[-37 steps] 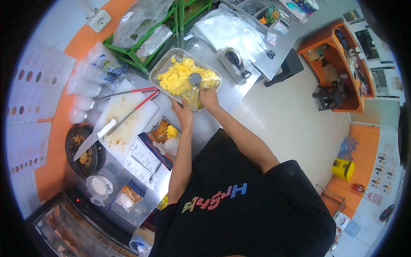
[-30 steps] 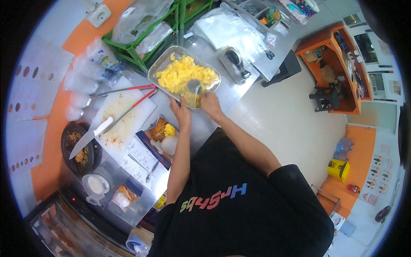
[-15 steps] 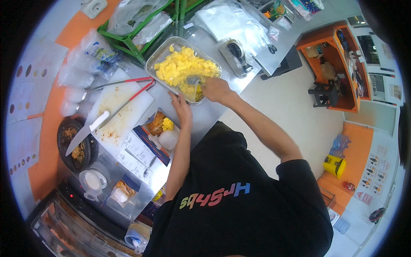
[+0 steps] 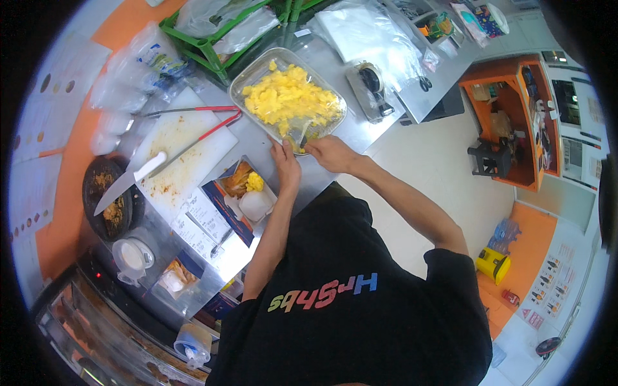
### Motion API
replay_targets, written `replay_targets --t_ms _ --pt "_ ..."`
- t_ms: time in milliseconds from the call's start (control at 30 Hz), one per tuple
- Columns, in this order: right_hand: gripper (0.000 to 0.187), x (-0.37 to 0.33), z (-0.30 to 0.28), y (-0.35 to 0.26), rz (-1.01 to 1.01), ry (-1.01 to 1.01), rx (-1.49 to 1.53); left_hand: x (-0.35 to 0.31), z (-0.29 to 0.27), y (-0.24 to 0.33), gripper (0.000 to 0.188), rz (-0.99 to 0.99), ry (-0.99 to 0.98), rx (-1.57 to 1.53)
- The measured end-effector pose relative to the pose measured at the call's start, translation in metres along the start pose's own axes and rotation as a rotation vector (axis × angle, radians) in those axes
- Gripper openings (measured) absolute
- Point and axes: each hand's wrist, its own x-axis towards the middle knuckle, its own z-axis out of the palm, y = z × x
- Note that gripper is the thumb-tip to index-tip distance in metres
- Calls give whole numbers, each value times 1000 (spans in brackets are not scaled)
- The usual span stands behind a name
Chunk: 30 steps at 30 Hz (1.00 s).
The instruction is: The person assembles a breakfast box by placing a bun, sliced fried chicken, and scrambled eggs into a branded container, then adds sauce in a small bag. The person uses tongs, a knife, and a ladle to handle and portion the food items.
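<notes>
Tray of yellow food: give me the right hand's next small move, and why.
Probably ease the right hand away from the body, toward the heaped yellow food: it is at the near edge of the tray, while most food lies farther in.

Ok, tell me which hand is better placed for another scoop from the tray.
Likely the right hand: it appears to grip the blurred utensil that reaches into the yellow food. The left hand, at the near edge of the tray, seems better placed to steady it.
</notes>
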Motion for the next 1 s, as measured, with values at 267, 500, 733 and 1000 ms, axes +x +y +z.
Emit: replay_targets --t_ms 267,500,733,1000 --pt "28 -1 -9 29 189 204 103 1 5 13 77 -119 2 -88" --pt "32 -4 -2 23 151 21 437 4 8 12 80 -115 -3 -89" --pt "35 -11 -10 39 224 -112 714 6 12 14 81 -200 56 -72" --pt "34 -14 -8 43 117 -115 673 9 20 21 73 -178 145 -145"
